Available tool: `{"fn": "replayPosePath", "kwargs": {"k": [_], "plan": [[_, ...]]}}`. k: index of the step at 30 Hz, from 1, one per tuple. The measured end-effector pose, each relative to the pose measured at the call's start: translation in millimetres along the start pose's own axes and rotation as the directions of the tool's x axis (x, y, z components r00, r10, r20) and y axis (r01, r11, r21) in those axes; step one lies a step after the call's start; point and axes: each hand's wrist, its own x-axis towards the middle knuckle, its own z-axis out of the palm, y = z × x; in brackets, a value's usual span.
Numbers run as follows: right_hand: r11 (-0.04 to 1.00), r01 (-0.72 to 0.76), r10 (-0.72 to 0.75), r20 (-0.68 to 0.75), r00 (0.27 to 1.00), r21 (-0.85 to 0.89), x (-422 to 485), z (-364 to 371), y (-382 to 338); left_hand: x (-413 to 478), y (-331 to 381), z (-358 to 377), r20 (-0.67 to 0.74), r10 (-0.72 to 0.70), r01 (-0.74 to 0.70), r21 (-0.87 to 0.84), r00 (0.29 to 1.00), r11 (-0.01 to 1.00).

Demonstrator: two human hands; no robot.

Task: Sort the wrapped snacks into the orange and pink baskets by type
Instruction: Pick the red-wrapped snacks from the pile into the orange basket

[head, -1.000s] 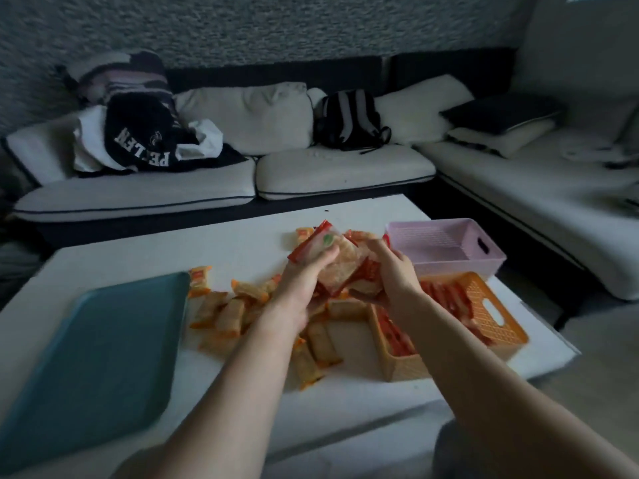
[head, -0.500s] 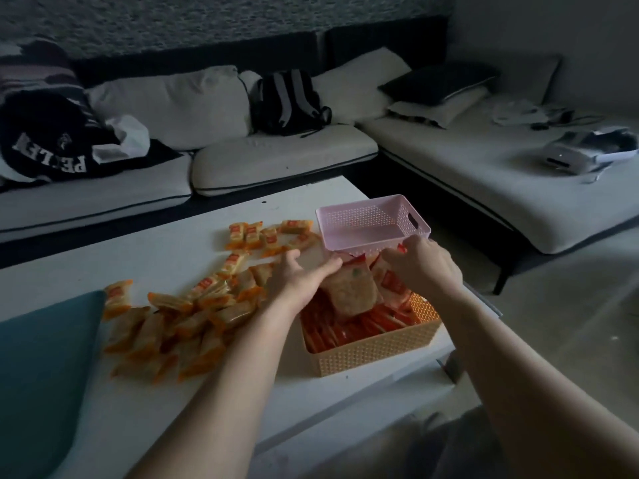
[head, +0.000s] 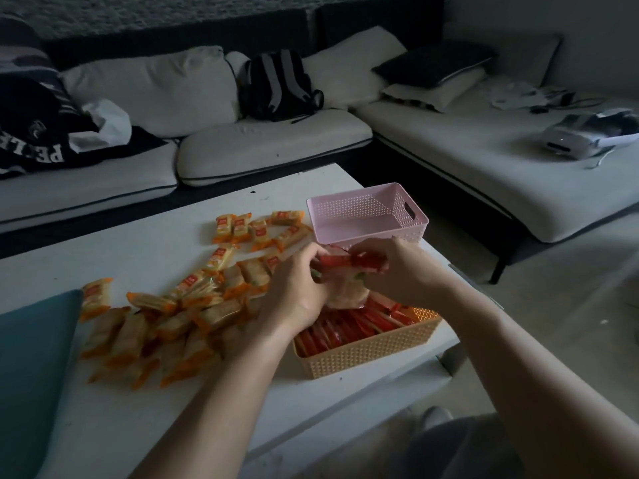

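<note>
Our left hand (head: 298, 292) and right hand (head: 405, 271), fingers clamped on red-wrapped snacks (head: 337, 263), hide orange basket's (head: 366, 354) far end. Pink basket (head: 359, 210) beyond, orange-wrapped pile (head: 193, 305) left, teal tray (head: 31, 357) near-left.

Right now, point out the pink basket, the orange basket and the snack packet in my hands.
pink basket (head: 347, 209), head view, inner far wall.
orange basket (head: 366, 349), head view, outer front wall.
snack packet (head: 345, 293), head view, pale part below the red top.
</note>
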Motion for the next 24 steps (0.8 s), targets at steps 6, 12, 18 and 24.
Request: {"fn": "replayPosePath", "kwargs": {"k": [6, 12, 18, 24], "plan": [[0.950, -0.041, 0.081, -0.116, 0.990, 0.310, -8, -31, 21, 13, 14, 8, -0.040, -0.087, 0.063, -0.408, 0.995, 0.911], [0.891, -0.157, 0.325, -0.357, 0.876, 0.425, -18, -44, 43, 25, 33, 40, 0.208, 0.182, -0.224, 0.204, 0.961, 0.953], [0.881, -0.273, 0.404, -0.316, 0.858, 0.386, -20, -43, 55, 22, 36, 60, 0.398, 0.154, -0.345, 0.471, 0.904, 0.812], [0.883, -0.326, 0.436, -0.334, 0.836, 0.337, -24, -48, 59, 21, 33, 48, 0.277, 0.122, -0.225, 0.377, 0.953, 0.899]]}}
